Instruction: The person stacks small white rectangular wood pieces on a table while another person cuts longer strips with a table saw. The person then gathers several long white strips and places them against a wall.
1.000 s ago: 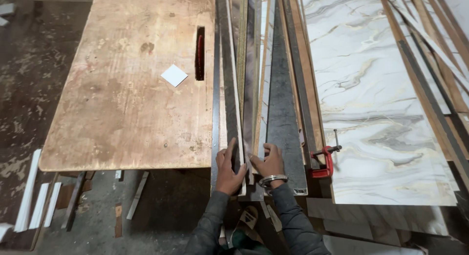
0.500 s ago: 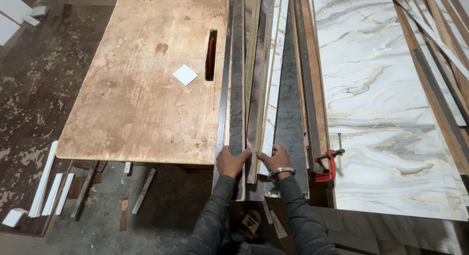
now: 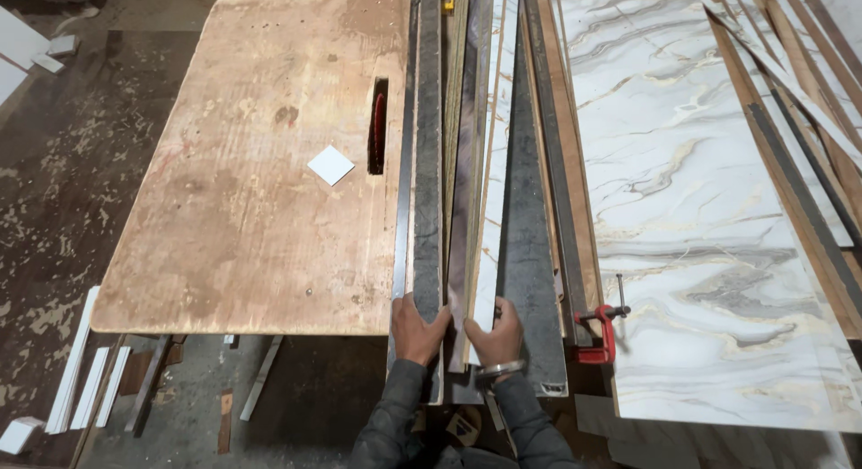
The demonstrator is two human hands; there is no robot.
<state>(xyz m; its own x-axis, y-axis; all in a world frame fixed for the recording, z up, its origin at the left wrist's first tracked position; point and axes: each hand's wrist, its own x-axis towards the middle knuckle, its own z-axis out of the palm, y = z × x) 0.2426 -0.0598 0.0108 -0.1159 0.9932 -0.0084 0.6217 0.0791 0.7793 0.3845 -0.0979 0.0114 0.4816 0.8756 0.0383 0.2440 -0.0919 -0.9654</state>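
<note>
My left hand [image 3: 418, 330] and right hand [image 3: 496, 337] each clasp the near ends of about five long laminate strips [image 3: 467, 191], bundled on edge along the right side of the wooden worktop [image 3: 242, 182]. One saw blade [image 3: 378, 128], one white square [image 3: 330, 165], one red clamp [image 3: 600, 330]. Since a moment ago the bundle has slid forward.

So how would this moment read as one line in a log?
left hand: grips dark strip | right hand: on marbled strip | saw blade: in table slot | red clamp: beside strips
</note>
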